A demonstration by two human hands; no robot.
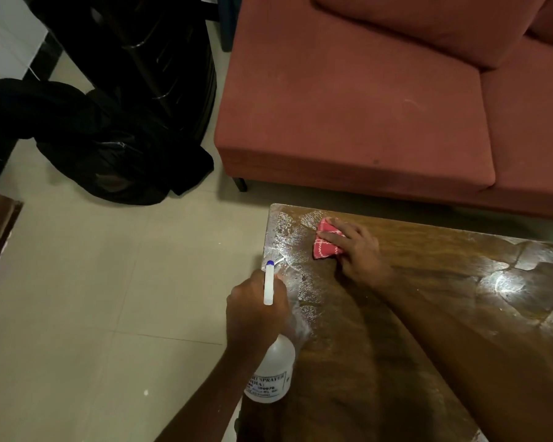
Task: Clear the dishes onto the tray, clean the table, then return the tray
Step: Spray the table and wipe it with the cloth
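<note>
- Right hand point(353, 247), fingers flat, presses a folded pink checked cloth point(324, 242) near the brown wooden table's point(428, 250) far-left corner; wet film point(289, 247) lies just leftward.
- Left hand point(256, 309) grips a clear plastic spray bottle point(273, 368), probably aimed there.

One head-worn camera looks steeply down, close over the table point(428, 314) corner.

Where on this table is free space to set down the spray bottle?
Bare table: the far strip between the right forearm and the sofa, and the near part between spray bottle and forearm. Crowded: the wet left corner, with the cloth, right hand and left hand.
</note>
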